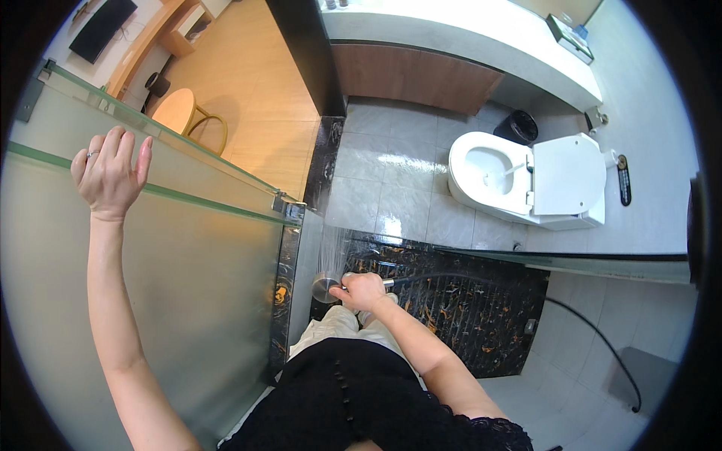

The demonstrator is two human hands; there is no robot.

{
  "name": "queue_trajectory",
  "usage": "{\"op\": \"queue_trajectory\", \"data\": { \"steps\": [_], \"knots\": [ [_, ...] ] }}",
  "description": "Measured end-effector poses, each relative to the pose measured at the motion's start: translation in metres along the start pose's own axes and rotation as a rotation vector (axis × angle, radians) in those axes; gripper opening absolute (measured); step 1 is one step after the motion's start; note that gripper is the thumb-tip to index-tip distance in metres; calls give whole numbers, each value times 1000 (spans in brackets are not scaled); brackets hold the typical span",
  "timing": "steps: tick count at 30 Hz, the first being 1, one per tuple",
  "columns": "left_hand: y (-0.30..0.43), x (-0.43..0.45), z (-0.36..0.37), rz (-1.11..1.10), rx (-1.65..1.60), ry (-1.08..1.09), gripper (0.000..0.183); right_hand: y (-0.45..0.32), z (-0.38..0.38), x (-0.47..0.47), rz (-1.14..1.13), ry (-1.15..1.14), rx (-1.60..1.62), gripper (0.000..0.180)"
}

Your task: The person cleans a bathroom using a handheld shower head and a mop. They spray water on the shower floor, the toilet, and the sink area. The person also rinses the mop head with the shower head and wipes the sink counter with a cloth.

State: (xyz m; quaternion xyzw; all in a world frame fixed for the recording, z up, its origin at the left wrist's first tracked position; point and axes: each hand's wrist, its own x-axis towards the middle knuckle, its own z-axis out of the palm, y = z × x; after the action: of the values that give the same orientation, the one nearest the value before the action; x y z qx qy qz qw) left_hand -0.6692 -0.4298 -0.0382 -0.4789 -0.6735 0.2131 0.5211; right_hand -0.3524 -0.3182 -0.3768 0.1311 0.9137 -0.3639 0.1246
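My right hand (pixel 364 290) is closed around the handle of a metal handheld shower head (pixel 327 286). Water sprays from its face towards the wet grey tiles near the threshold. A black shower hose (pixel 586 321) runs from the handle across to the right wall. On the left, my left hand (pixel 113 169) is raised at the green top edge of a frosted glass panel (pixel 208 282), its fingers bent and the thumb apart. A ring is on one finger. Whether the fingers grip the glass edge is hard to tell.
Black marbled, grooved shower flooring (pixel 451 315) lies at my feet. A white toilet (pixel 479 197) with raised lid stands ahead right, near a black bin (pixel 516 127). A glass edge (pixel 609 265) crosses at right. Beyond the dark threshold (pixel 324 163) are a wooden floor and a round stool (pixel 176 111).
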Motion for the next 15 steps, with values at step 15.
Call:
{"op": "queue_trajectory", "data": {
  "steps": [15],
  "knots": [
    [18,8,8,-160,-35,-15,8,31,-50,108,45,234,30,48]
  ]
}}
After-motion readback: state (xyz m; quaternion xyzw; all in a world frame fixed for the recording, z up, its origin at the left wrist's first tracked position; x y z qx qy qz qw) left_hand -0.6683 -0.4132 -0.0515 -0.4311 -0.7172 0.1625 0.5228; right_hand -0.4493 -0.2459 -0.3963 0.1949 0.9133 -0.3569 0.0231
